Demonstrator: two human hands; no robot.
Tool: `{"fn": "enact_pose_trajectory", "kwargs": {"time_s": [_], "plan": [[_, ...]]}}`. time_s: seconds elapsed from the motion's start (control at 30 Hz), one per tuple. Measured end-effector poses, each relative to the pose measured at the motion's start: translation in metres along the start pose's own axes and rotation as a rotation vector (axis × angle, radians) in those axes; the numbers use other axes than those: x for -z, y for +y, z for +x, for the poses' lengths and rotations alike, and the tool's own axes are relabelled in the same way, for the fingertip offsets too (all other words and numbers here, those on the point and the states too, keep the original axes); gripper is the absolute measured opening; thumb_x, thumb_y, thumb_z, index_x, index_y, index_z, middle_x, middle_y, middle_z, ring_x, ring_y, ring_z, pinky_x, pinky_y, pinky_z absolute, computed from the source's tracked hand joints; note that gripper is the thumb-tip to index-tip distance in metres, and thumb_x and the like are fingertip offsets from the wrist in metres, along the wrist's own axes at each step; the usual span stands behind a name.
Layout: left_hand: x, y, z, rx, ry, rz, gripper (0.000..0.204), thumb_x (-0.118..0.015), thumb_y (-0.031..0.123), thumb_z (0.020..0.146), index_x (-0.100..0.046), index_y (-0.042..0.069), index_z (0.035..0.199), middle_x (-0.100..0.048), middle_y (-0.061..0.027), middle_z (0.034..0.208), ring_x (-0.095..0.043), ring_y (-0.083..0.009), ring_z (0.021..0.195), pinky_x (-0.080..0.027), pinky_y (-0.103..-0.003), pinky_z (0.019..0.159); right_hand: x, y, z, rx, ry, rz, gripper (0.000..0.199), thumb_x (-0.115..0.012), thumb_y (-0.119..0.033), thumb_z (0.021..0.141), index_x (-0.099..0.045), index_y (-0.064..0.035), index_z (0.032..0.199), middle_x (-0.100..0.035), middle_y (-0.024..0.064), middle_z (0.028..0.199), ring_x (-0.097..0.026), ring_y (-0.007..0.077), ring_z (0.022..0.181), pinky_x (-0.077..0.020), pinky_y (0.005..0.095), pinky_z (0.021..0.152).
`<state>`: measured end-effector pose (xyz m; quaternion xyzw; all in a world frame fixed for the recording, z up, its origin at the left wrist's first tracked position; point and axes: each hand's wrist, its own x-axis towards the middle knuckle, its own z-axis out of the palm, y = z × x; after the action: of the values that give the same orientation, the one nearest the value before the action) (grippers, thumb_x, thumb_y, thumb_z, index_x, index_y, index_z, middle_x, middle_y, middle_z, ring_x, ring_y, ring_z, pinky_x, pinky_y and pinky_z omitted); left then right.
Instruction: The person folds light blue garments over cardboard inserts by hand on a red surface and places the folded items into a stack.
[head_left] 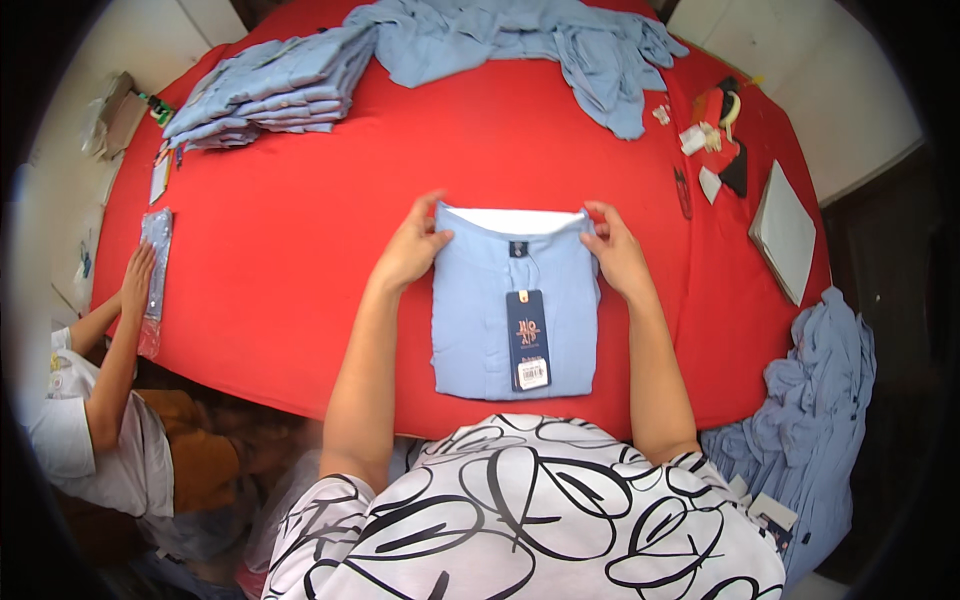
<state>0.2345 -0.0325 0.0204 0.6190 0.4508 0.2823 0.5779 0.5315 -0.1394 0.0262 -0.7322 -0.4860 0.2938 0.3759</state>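
Observation:
A folded light blue shirt (480, 310) lies on the red table (300, 260) in front of me, collar away from me, with a white card showing behind the collar and a dark blue hang tag (527, 335) down its front. My left hand (412, 248) grips the shirt's upper left corner. My right hand (614, 250) grips the upper right corner by the collar.
A stack of folded blue shirts (270, 90) sits at the far left and a loose heap of blue shirts (520, 40) at the far middle. Small tags and tools (715, 140) and a white pad (785, 230) lie right. More shirts (815, 400) hang off the right edge. Another person's hand (138, 280) rests on a bagged shirt at left.

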Motion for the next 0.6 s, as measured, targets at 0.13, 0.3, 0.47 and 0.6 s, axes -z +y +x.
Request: {"fn": "enact_pose_trajectory", "kwargs": {"time_s": [0.13,0.3,0.47,0.6], "plan": [[0.002,-0.011,0.007,-0.132,-0.023,-0.027,0.055,-0.059,-0.002,0.089,-0.045,-0.001,0.142,-0.062,-0.019,0.122,-0.062,-0.0221,0.106,-0.051,-0.033,0.091,0.005,0.008,-0.001,-0.002,-0.111,0.298,0.057,-0.063,0.001,0.085,-0.051,-0.0083,0.14,-0.057,0.0161,0.132,-0.059,0.0228,0.11,-0.0476,0.0323,0.093],[0.006,-0.001,0.013,0.028,-0.107,0.076,0.055,-0.064,-0.001,0.086,-0.051,0.002,0.139,-0.063,-0.0187,0.123,-0.061,-0.0254,0.111,-0.049,-0.035,0.095,0.013,0.002,0.01,-0.088,-0.205,0.281,0.055,-0.063,0.008,0.082,-0.054,0.0016,0.136,-0.056,0.0131,0.131,-0.059,0.0197,0.105,-0.0473,0.0293,0.092],[0.072,0.009,-0.008,0.049,0.064,0.446,0.052,-0.069,0.005,0.079,-0.062,0.012,0.13,-0.065,-0.0172,0.124,-0.062,-0.0305,0.114,-0.049,-0.037,0.098,-0.026,-0.063,0.036,0.157,-0.363,-0.082,0.049,-0.071,-0.003,0.079,-0.06,-0.0001,0.127,-0.058,0.0165,0.122,-0.06,0.0259,0.098,-0.0488,0.0347,0.09],[0.184,0.007,-0.011,0.076,0.243,0.659,0.041,-0.069,0.003,0.078,-0.07,0.014,0.117,-0.069,-0.017,0.115,-0.065,-0.0316,0.109,-0.051,-0.038,0.096,-0.133,-0.125,0.073,0.353,-0.397,-0.246,0.046,-0.073,-0.002,0.079,-0.063,-0.0018,0.124,-0.058,0.0134,0.115,-0.061,0.0208,0.083,-0.053,0.0323,0.076]]}}
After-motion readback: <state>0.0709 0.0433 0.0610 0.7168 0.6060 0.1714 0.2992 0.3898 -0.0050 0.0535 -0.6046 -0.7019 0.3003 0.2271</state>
